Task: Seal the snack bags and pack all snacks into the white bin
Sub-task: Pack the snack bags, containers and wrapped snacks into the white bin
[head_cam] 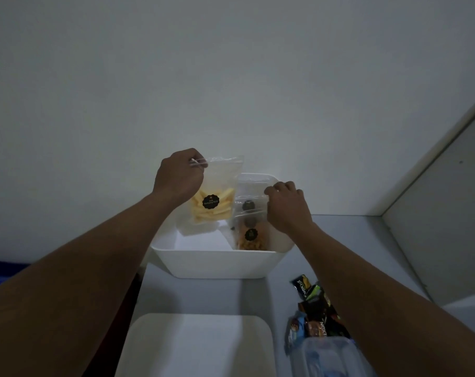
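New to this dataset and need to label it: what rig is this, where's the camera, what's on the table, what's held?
There is no machine here. A person works with bare hands, and the one picture comes from a wide-angle camera on their head, looking forward and down.

The left hand pinches the top corner of a clear zip bag of pale chips, held over the white bin. The right hand curls its fingers on the tops of clear bags standing at the bin's right side.

On the table, nearer the person, lie small wrapped snacks, a clear plastic container and a flat white tray or lid. The light is too dim to tell whether the bags are sealed.
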`<state>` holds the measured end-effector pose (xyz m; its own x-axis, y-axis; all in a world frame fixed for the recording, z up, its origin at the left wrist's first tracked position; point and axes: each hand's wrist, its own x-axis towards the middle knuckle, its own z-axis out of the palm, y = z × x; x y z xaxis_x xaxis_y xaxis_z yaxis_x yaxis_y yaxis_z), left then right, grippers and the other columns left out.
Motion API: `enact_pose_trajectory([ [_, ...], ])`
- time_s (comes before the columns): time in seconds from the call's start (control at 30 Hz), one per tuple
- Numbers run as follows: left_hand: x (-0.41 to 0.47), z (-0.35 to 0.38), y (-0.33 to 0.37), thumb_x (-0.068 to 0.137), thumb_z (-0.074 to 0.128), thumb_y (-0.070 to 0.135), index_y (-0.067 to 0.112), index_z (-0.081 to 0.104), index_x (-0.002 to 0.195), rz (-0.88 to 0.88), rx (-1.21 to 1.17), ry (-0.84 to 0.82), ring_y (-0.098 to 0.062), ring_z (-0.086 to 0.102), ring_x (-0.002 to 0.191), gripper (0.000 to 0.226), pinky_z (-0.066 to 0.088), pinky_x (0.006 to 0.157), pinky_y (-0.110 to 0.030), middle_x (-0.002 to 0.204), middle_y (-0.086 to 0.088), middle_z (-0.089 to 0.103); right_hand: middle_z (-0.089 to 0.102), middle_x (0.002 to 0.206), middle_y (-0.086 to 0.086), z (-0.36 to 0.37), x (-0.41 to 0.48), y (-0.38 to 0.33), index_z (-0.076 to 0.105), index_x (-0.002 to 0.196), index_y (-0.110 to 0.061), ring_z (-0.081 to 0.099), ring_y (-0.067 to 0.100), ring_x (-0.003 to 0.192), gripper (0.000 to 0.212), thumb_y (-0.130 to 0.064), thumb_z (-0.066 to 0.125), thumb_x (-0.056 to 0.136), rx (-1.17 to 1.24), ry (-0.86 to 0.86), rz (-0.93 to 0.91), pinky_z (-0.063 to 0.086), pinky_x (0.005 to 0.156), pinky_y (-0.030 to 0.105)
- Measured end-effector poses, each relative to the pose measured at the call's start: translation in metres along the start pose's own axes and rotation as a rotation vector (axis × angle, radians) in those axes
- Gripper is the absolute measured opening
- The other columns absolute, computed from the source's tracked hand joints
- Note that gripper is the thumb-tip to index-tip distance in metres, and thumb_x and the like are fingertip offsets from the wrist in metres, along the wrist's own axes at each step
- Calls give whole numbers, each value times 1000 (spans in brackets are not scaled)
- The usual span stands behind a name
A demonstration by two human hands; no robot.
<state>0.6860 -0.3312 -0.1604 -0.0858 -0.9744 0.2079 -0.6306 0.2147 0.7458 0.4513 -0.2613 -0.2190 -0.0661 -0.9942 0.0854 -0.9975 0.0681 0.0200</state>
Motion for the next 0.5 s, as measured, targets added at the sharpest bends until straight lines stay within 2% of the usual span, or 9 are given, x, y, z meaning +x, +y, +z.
enact_pose_trajectory([
  [0.07,1,2,7,81,52,11,32,65,74,-4,2,-37,-17,65,92,25,55,82,-38,94,11,72,46,142,12,-1,-3,9,43,140,-12,37,33,134,51,-19,53,91,68,-9,75,35,107,50],
  [0.13,2,4,13,80,53,13,31,65,74,-4,3,-64,-18,66,91,22,55,85,-41,92,10,72,44,144,12,0,-6,18,40,140,-11,35,32,138,47,-21,47,95,125,-52,114,33,110,53],
  [0.2,4,4,19,79,51,15,30,66,75,-6,8,-45,-19,67,88,21,55,84,-41,88,9,72,48,138,11,0,-8,25,42,136,-10,41,32,133,41,-21,41,97,174,-130,122,35,108,54],
  [0.27,7,2,26,79,50,17,30,66,77,19,30,-6,-19,67,87,21,56,83,-39,88,9,72,52,135,11,-1,-12,29,40,139,-9,47,32,128,43,-19,40,97,226,-179,113,38,106,54],
  [0.4,10,0,43,82,48,15,29,67,83,95,86,38,-18,65,90,23,53,80,-34,95,9,71,58,129,13,1,-18,34,30,149,-10,54,32,119,53,-14,40,97,293,-177,118,43,101,51],
  [0.5,11,1,51,81,48,15,30,67,84,83,76,26,-18,65,90,24,53,80,-34,96,8,71,58,131,15,1,-19,35,25,152,-9,55,34,118,55,-13,37,99,318,-173,126,45,95,44],
])
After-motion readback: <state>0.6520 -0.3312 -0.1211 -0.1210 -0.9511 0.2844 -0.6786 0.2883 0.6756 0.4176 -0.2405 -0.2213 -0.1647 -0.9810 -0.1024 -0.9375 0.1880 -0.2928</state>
